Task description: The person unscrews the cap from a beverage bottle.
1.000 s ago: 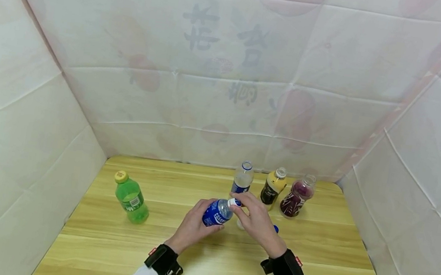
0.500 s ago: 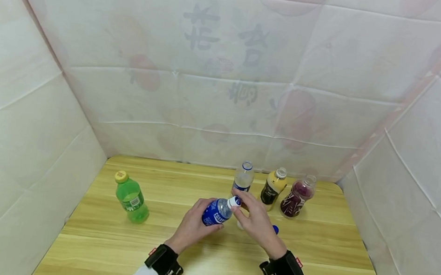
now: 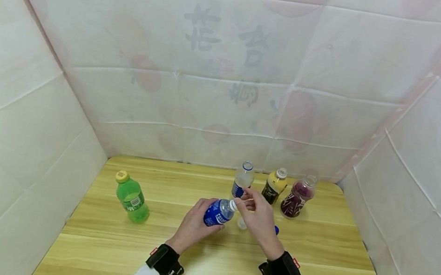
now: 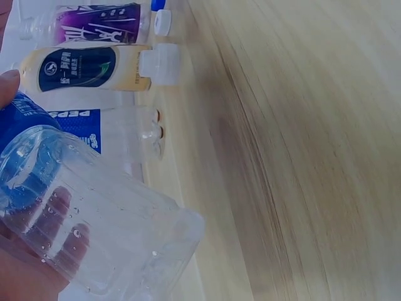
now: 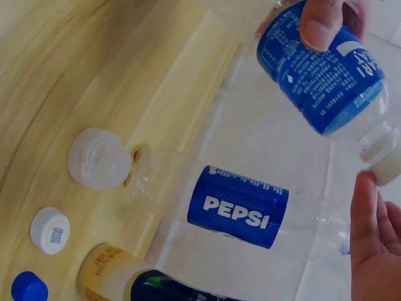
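My left hand (image 3: 195, 223) grips a Pocari Sweat bottle (image 3: 217, 212) round its blue label, tilted up to the right. Droplets cling inside its clear lower part in the left wrist view. A white cap (image 3: 233, 204) sits on the bottle's neck. My right hand (image 3: 258, 218) is at that cap: one fingertip (image 5: 366, 180) touches its edge in the right wrist view. In the head view, another fingertip (image 3: 246, 190) stands apart from the cap. Behind the hands stands an uncapped Pepsi bottle (image 5: 238, 207), upright on the table.
An uncapped yellow-drink bottle (image 3: 274, 187) and an uncapped purple-drink bottle (image 3: 298, 199) stand at the back right. Loose on the table lie a translucent cap (image 5: 99, 158), a white cap (image 5: 50, 231) and a blue cap (image 5: 29, 286). A green bottle (image 3: 133, 200) with a yellow cap stands left.
My right hand has turned at the Pocari Sweat cap; its upper fingertip has lifted off to the right. The bottle has barely moved in my left hand.
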Demonstrator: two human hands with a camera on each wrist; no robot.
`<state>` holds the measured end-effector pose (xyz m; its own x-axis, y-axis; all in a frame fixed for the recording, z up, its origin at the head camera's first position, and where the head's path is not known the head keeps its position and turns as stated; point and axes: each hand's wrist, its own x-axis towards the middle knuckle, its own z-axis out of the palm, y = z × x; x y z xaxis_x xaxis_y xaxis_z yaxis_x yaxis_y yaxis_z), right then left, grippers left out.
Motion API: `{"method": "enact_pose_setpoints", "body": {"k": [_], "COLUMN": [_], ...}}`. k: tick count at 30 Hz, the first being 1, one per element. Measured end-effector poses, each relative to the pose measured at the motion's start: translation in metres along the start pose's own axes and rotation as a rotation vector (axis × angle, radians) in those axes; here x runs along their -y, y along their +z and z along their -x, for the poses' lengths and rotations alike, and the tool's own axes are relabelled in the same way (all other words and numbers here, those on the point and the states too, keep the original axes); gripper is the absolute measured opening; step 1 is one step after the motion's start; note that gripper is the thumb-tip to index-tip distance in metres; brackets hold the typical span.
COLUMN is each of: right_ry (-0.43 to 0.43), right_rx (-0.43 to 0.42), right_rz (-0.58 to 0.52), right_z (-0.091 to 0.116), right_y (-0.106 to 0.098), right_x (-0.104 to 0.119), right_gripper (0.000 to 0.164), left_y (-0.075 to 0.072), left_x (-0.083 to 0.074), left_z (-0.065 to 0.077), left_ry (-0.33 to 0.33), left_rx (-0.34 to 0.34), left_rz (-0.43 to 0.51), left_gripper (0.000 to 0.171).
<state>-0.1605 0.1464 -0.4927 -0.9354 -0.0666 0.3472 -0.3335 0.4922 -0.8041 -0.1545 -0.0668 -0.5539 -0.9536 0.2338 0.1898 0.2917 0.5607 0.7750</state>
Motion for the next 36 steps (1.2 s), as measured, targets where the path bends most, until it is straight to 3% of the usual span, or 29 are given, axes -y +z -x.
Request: {"method": "enact_pose_setpoints", "body": {"k": [4, 10, 27, 32, 36], "right_ry": [0.013, -0.076, -0.111, -0.113, -0.053], "right_rx": [0.017, -0.001, 0.128, 0.179, 0.181], "right_rz": [0.066, 0.118, -0.028, -0.107, -0.155], "right_z": [-0.0003, 0.0001, 0.0012, 0.0009, 0.0000], "right_y": [0.0036, 0.0046, 0.0018, 0.0002, 0.0005], "right_x": [0.0010, 0.0010, 0.0045, 0.0039, 0.0026], "right_gripper": [0.046, 0.034, 0.036, 0.049, 0.068], "left_y": [0.0012, 0.0014, -0.0009, -0.0005, -0.0008], "left_x": [-0.0008, -0.0020, -0.0017, -0.0012, -0.0021], "left_z": [-0.0006, -0.0001, -0.0007, -0.0005, -0.0006], "left_ry": [0.003, 0.011, 0.004, 0.021, 0.037], "left_rx": [-0.001, -0.007, -0.014, -0.023, -0.024], "left_rz": [-0.003, -0.003, -0.009, -0.007, 0.005], "left_gripper": [0.075, 0.075, 0.074, 0.074, 0.073]}}
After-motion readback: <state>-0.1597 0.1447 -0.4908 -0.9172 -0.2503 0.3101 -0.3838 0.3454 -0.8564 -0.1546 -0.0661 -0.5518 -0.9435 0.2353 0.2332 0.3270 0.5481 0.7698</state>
